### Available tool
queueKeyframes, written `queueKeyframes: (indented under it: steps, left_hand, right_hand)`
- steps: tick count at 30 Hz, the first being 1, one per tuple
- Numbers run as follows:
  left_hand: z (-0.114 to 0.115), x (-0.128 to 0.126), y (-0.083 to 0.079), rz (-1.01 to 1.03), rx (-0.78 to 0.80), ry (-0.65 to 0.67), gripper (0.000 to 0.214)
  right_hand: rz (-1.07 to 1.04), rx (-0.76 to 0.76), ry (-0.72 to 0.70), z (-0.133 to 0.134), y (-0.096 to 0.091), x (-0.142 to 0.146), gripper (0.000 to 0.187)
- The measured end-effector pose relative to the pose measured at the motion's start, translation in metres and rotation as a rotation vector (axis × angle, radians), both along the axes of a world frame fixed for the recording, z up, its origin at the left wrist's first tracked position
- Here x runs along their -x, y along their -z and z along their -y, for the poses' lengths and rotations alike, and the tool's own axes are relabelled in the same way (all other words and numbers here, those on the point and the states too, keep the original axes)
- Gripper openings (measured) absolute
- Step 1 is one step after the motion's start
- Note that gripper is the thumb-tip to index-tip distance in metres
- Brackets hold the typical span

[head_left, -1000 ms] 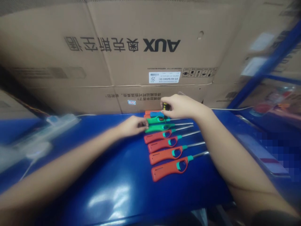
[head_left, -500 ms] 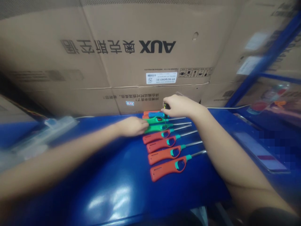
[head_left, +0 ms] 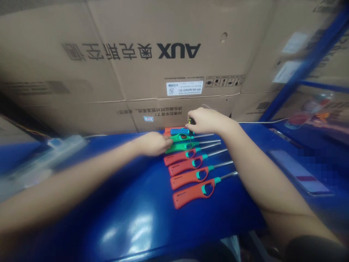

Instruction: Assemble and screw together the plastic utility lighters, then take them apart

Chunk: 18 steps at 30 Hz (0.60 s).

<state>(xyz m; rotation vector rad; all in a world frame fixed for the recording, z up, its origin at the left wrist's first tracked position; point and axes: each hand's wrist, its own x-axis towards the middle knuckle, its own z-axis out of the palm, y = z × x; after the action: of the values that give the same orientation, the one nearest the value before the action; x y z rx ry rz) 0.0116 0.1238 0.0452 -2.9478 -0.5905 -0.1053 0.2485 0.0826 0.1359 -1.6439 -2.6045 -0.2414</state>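
Note:
My right hand point(head_left: 205, 120) is closed round the black-and-yellow handle of a screwdriver point(head_left: 191, 121), held upright over the row of lighters. Its thin shaft runs down towards the neck of a green lighter point(head_left: 182, 146); the tip is hard to make out. The fingers of my left hand point(head_left: 155, 143) pinch the handle end of the green lighters, where a second green lighter point(head_left: 177, 138) lies just behind. I cannot tell whether both are gripped. Nearer me lie several red and orange long-necked lighters, the closest an orange-red lighter point(head_left: 191, 193), with metal tubes pointing right.
Behind the green ones are a blue lighter point(head_left: 177, 131) and orange ones against a cardboard box point(head_left: 147, 80). The blue table point(head_left: 131, 203) is glossy. A phone point(head_left: 302, 173) lies right, a blurred clear plastic item point(head_left: 51, 162) left. A blue metal post point(head_left: 297, 62) stands at right.
The view has shifted slightly, so everything sits a little further left and up. Both hands keep nearly the same place at the green lighters, the screwdriver still upright.

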Motion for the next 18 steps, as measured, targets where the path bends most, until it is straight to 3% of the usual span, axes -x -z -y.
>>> queueKeyframes:
  steps: [4,10,15,18]
  left_hand:
    - [0.002,0.001,0.008,-0.009,-0.091,0.037,0.028]
    - [0.003,0.000,0.016,-0.043,-0.218,-0.032,0.034]
    - [0.000,-0.002,0.015,-0.053,-0.168,-0.104,0.041]
    - [0.003,-0.004,0.012,-0.100,-0.152,-0.217,0.043]
  right_hand:
    - [0.003,0.004,-0.001,-0.001,0.001,-0.001,0.029]
    - [-0.014,-0.012,-0.023,-0.003,0.003,-0.002,0.027]
    - [-0.024,-0.010,-0.027,-0.003,0.004,-0.002,0.027]
    - [-0.025,-0.011,-0.024,-0.003,0.004,-0.002,0.027]
